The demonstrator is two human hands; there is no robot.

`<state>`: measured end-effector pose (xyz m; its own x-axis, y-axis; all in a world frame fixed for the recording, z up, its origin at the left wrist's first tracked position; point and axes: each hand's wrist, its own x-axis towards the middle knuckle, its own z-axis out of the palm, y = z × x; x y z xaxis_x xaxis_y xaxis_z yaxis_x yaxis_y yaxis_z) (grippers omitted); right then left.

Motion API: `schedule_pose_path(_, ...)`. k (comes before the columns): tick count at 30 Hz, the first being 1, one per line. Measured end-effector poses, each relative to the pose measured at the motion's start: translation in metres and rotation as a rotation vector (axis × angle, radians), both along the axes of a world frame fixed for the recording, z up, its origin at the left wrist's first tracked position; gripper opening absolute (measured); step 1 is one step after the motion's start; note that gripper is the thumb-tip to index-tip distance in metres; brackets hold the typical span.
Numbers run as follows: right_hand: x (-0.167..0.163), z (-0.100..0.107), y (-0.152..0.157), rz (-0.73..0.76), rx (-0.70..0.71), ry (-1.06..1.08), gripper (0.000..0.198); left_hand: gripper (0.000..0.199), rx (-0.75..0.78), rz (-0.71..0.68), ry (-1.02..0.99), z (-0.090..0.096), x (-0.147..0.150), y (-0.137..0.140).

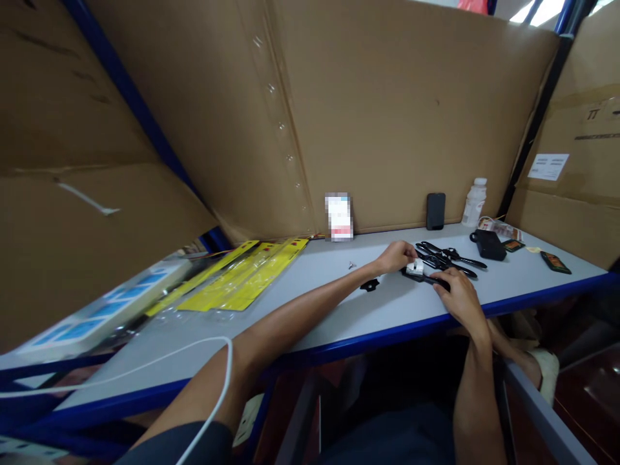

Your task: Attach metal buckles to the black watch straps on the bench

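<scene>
Over the tabletop, my right hand [459, 295] is closed round one handle of a black spokeshave [430, 279]. My left hand [398, 256] has its fingers closed at the shiny metal blade [415, 266], which lies against the middle of the spokeshave. The other end of the spokeshave is partly hidden by that hand. Just beyond my hands, several more black spokeshaves [458, 266] lie in a loose pile. A small black cap piece [370, 285] rests on the table below my left wrist, with small silver screws [352, 265] farther back.
Yellow-carded clear blister packs [245, 284] and a white tray with blue panels [104, 316] occupy the left side. Along the back stand a blurred white card [339, 217], a phone [436, 211] and a bottle [474, 202]. A black case [489, 245] sits right; a white cable [184, 344] crosses my left arm.
</scene>
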<state>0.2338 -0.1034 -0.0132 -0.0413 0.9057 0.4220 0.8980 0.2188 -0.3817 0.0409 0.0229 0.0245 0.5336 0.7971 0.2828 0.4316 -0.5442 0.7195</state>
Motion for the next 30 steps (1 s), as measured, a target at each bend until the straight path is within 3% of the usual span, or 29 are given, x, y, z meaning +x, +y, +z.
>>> schedule_pose_path(5,-0.003,0.001,-0.001,-0.001,0.016,-0.01,0.029,0.021,0.062,-0.013,0.104,-0.002,-0.003,0.003)
schedule_pose_path(12,0.0,-0.002,0.002,0.058,0.046,-0.015,0.03,0.017,-0.038,-0.137,0.186,0.002,0.001,0.011)
schedule_pose_path(24,-0.002,-0.001,0.001,0.013,0.053,0.011,0.027,0.021,-0.042,-0.078,0.198,-0.004,0.0,0.003)
schedule_pose_path(30,-0.003,-0.001,0.002,-0.017,0.067,0.001,0.026,0.027,0.187,0.045,0.181,0.016,-0.016,-0.006)
